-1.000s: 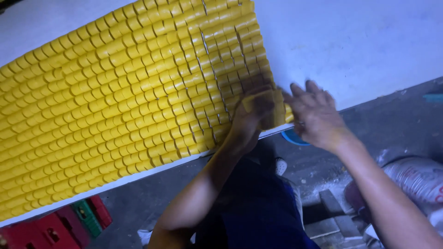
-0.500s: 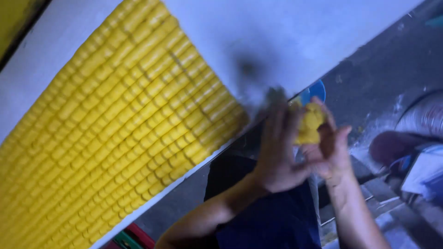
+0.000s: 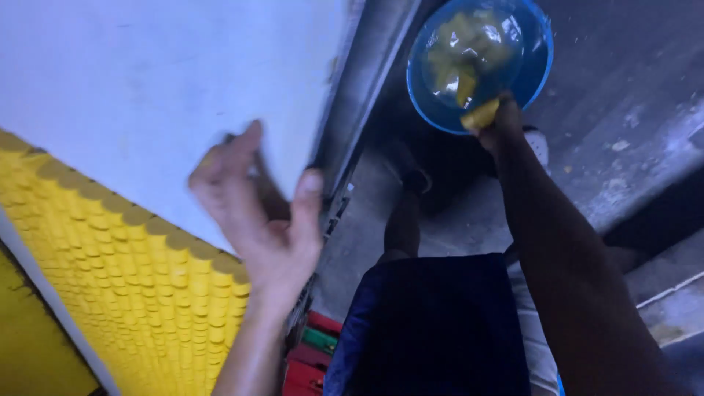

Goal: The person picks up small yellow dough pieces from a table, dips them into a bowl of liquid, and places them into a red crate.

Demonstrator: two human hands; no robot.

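Note:
My right hand reaches down to the rim of a blue bowl on the floor and holds a yellow lump over it. More yellow pieces lie in liquid inside the bowl. My left hand hangs open over the edge of a white table, fingers spread, holding nothing. Rows of small yellow blocks cover the table's lower left part.
The floor is grey concrete. Red and green crates sit under the table edge. My dark blue shorts and leg fill the lower middle. A raised ledge runs at the lower right.
Both hands left the yellow blocks on the table. My right hand carried the yellow lump down to the blue bowl, and my left hand let go and opened. The view swung to the floor.

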